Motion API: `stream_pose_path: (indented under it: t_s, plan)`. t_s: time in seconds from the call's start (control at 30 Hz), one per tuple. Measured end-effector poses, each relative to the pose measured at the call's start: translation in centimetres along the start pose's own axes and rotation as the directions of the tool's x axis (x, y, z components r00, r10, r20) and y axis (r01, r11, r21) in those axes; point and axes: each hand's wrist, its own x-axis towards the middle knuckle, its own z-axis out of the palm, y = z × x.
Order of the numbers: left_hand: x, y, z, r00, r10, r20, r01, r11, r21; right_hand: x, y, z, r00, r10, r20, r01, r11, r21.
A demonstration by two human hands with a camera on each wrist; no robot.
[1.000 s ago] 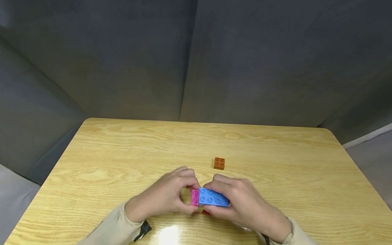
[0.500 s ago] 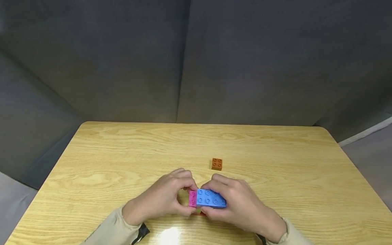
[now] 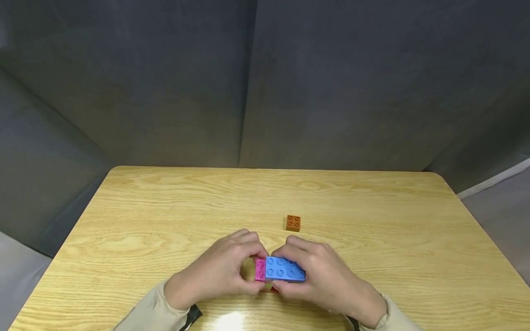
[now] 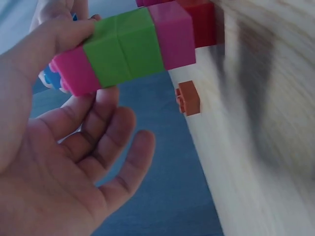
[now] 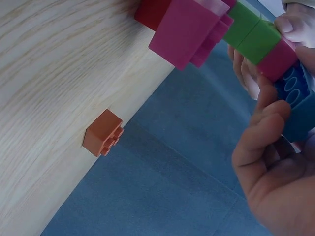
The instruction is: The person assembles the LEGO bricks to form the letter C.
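A stack of toy building bricks stands near the table's front edge. In the left wrist view it runs from a red brick (image 4: 204, 22) on the wood through a pink one (image 4: 173, 34) and two green ones (image 4: 140, 42) to a pink brick (image 4: 76, 71). My left hand (image 3: 219, 271) pinches the stack's upper part between thumb and fingers. My right hand (image 3: 327, 278) grips a blue brick (image 3: 285, 269) by its long sides. One end of the blue brick lies over the upper pink brick; the other juts out to the right, its hollow underside showing in the right wrist view.
A small orange-brown brick (image 3: 293, 223) lies studs up on the wooden table (image 3: 165, 202), a little beyond the hands. Another pink brick (image 5: 187, 32) sits low beside the stack in the right wrist view. Dark grey panels (image 3: 331, 82) rise behind the table.
The head view has shifted slightly, so everything on the table appears a little farther left and lower. Both hands keep the same hold, and the blue brick stays where it was on the stack.
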Motion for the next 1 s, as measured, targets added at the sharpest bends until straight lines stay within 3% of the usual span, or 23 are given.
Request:
stream_pose_path:
  t_s: [0.13,0.33,0.57,0.77,0.87,1.0]
  plan:
    - [-0.2,0.5,-0.6,1.0,-0.007,-0.001,0.007,1.0,0.015,0.1,0.0,-0.1,1.0,-0.002,0.006,0.002,1.0,0.015]
    - [-0.5,1.2,-1.4,0.997,-0.002,-0.078,0.001,1.0,-0.009,0.1,0.0,-0.2,1.0,-0.006,0.007,0.006,1.0,0.029]
    - [-0.2,1.6,-1.1,0.991,0.047,-0.126,-0.051,0.998,-0.024,0.1,-0.1,-0.6,0.999,0.037,0.03,-0.037,0.999,0.005]
    - [0.1,1.7,-0.7,0.981,0.09,-0.172,-0.094,0.995,-0.02,-0.4,0.1,-1.4,0.999,0.048,0.003,-0.048,0.998,-0.04]
    - [0.5,1.9,-0.5,0.98,0.096,-0.176,-0.101,0.995,-0.016,-0.9,0.5,-2.1,0.998,0.069,-0.011,-0.07,0.997,-0.027]
    - [0.9,2.2,-0.3,0.987,0.063,-0.145,-0.068,0.997,-0.03,-1.6,1.1,-3.2,0.994,0.104,-0.021,-0.104,0.995,0.009]
